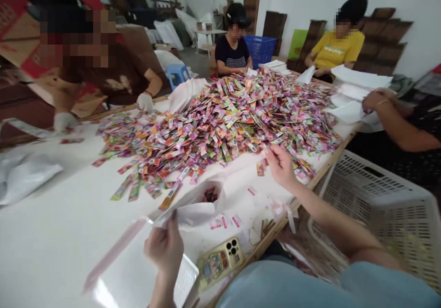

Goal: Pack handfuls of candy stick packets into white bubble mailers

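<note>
A white plastic bag (196, 214) lies partly open on the table, with dark reddish packets (211, 193) showing inside its mouth. My left hand (165, 243) is closed in a pinch on the near left edge of this bag. At the foot of the packet heap, my right hand (280, 165) pinches the far end of a pale strip of the bag stretching toward it. Just under those fingertips is a single small packet (260, 169). The large heap of colourful small packets (234, 115) spreads beyond both hands.
Nearby are a phone in a yellow case (220, 262), a shiny white sheet (127, 262) and small pink-white labels (224, 221). A white plastic crate (379, 198) stands right of the table. Several co-workers sit around; one wears white gloves (144, 102). White bags (188, 94) are stacked behind the heap.
</note>
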{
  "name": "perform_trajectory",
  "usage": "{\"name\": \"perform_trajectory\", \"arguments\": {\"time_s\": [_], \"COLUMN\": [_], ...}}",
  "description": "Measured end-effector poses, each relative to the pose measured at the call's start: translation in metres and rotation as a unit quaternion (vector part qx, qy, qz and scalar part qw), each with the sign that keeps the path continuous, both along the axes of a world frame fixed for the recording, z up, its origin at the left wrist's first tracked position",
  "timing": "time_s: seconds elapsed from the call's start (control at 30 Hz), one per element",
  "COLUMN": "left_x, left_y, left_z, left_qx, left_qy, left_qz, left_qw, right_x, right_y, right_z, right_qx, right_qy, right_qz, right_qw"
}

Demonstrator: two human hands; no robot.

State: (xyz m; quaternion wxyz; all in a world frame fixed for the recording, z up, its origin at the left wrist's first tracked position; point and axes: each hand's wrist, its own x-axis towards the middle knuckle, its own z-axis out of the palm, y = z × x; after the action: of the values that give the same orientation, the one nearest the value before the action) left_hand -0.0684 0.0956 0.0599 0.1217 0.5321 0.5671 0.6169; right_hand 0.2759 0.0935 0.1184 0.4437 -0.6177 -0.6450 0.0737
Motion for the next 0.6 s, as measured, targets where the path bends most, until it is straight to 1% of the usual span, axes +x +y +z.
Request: {"name": "perform_trajectory", "arguments": {"time_s": [0.03,0.07,0.1,0.13,0.17,0.2,0.23,0.27,0.3,0.33,0.37,0.43,0.5,0.6], "left_x": [-0.004,-0.006,-0.006,-0.005,-0.001,0.004,0.01,0.016,0.022,0.026,0.028,0.026,0.017,-0.001], "left_y": [0.001,0.001,0.001,0.0,-0.001,-0.003,-0.006,-0.009,-0.012,-0.014,-0.015,-0.015,-0.009,0.004], "left_z": [0.002,0.006,0.011,0.016,0.022,0.028,0.033,0.037,0.041,0.043,0.044,0.041,0.031,0.006], "left_qx": [0.003,0.006,0.009,0.01,0.012,0.013,0.014,0.014,0.011,0.004,-0.008,-0.05,-0.11,-0.206], "left_qy": [0.0,-0.003,-0.006,-0.01,-0.012,-0.012,-0.01,-0.004,0.002,0.008,0.013,0.009,-0.017,-0.069], "left_qz": [0.008,0.015,0.017,0.012,0.0,-0.016,-0.034,-0.052,-0.066,-0.074,-0.079,-0.102,-0.161,-0.28], "left_qw": [1.0,1.0,1.0,1.0,1.0,1.0,0.999,0.999,0.998,0.997,0.997,0.993,0.981,0.935], "right_x": [0.025,0.046,0.06,0.067,0.065,0.057,0.043,0.024,0.004,-0.017,-0.035,-0.063,-0.075,-0.074], "right_y": [-0.013,-0.028,-0.041,-0.053,-0.061,-0.065,-0.064,-0.058,-0.047,-0.034,-0.019,0.008,0.028,0.044], "right_z": [-0.012,-0.023,-0.031,-0.036,-0.038,-0.036,-0.033,-0.029,-0.025,-0.022,-0.021,-0.027,-0.041,-0.068], "right_qx": [-0.043,-0.082,-0.094,-0.105,-0.116,-0.127,-0.14,-0.156,-0.172,-0.187,-0.209,-0.257,-0.303,-0.373], "right_qy": [-0.047,-0.096,-0.105,-0.118,-0.116,-0.099,-0.069,-0.025,0.033,0.097,0.157,0.243,0.282,0.304], "right_qz": [-0.005,0.005,0.005,0.012,0.034,0.07,0.125,0.194,0.264,0.322,0.356,0.368,0.366,0.403], "right_qw": [0.998,0.992,0.99,0.987,0.986,0.984,0.98,0.968,0.948,0.923,0.897,0.86,0.833,0.778]}}
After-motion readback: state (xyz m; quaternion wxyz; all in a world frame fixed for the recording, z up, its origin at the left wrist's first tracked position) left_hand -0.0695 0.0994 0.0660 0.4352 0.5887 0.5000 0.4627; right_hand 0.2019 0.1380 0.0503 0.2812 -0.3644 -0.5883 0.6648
